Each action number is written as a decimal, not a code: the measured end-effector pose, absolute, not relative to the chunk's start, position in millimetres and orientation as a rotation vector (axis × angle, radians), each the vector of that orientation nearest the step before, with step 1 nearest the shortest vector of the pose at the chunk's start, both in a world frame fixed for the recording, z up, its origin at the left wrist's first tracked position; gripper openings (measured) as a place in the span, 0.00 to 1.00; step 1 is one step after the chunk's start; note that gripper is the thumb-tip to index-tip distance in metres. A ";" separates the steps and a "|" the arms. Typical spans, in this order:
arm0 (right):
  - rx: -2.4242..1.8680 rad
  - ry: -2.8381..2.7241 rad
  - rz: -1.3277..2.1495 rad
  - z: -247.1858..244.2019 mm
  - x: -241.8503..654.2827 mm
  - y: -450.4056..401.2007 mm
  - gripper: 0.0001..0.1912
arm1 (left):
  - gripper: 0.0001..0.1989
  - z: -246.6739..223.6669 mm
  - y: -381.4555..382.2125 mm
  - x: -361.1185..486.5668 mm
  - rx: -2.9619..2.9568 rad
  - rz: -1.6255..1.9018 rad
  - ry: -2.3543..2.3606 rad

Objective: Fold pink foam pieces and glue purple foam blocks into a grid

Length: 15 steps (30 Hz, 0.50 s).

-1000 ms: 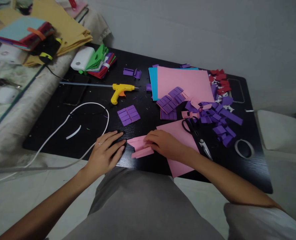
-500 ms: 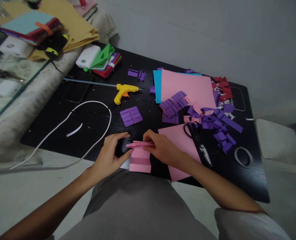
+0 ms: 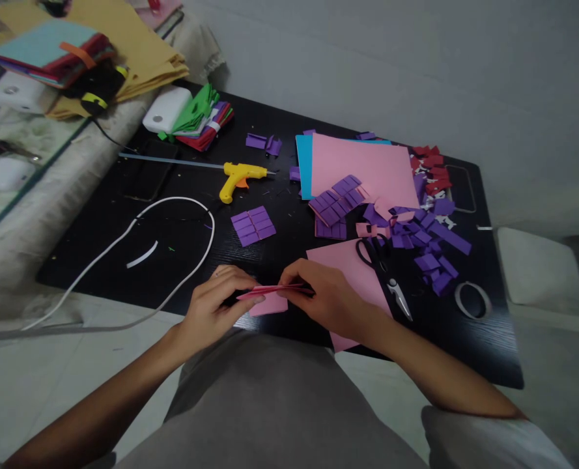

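Note:
At the table's near edge, both my hands pinch a folded strip of pink paper (image 3: 269,303). My left hand (image 3: 219,296) grips its left end between thumb and fingers. On the other end, the fingers of my right hand (image 3: 321,293) are closed along the fold. One flat panel of the strip hangs toward me below the pinched folds. Just beyond my hands lies a purple panelled paper piece (image 3: 253,226). A pink sheet (image 3: 340,267) lies partly under my right forearm, with black-handled scissors (image 3: 387,277) across its right side.
A yellow glue gun (image 3: 240,179) lies beyond, near a looped white cable (image 3: 213,241). Pink and blue sheets (image 3: 362,163), purple paper pieces (image 3: 335,202) and scraps (image 3: 440,238) cover the right side. A tape roll (image 3: 484,306) lies at far right. Paper stacks (image 3: 204,120) stand back left.
The pink strip is folded up further, so less of it hangs toward me. My left fingers have closed onto its left end. The whole view has shifted slightly.

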State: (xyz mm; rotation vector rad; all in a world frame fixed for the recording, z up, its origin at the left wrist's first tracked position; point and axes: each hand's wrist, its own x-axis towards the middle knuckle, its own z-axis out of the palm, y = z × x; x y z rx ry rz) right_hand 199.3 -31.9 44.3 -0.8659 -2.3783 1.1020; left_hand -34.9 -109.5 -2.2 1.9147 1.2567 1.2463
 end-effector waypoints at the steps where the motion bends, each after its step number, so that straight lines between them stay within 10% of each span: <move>1: -0.868 -2.368 1.108 45.1 200.1 -32.3 0.05 | 0.07 -1.2 -108.5 -34.7 1.910 1.260 1.238; 15: -1.173 -1.655 1.731 21.7 204.7 -16.0 0.18 | 0.17 4.5 -96.8 -26.3 1.173 1.081 1.378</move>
